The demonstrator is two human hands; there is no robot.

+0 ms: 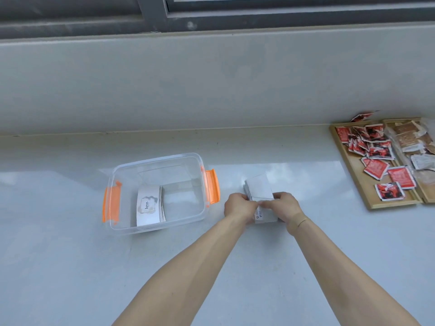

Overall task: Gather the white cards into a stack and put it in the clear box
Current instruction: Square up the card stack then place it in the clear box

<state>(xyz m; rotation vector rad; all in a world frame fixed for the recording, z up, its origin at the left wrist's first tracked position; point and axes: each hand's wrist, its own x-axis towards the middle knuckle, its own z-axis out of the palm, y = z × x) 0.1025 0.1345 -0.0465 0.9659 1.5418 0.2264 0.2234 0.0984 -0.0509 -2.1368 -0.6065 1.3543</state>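
A clear plastic box (188, 161) with orange latches stands open on the white counter, left of centre. Inside it lies a stack of white cards (149, 207), its top card printed with the word "love". To the right of the box, a second bunch of white cards (259, 188) rests on the counter. My left hand (237, 204) grips that bunch from its left side and my right hand (286, 205) grips it from the right, fingers meeting over its near end. The cards under my fingers are partly hidden.
A wooden tray (386, 203) at the right edge holds several red sachets (376, 152) and brown packets (409, 135). A white wall ledge runs along the back of the counter (70, 267).
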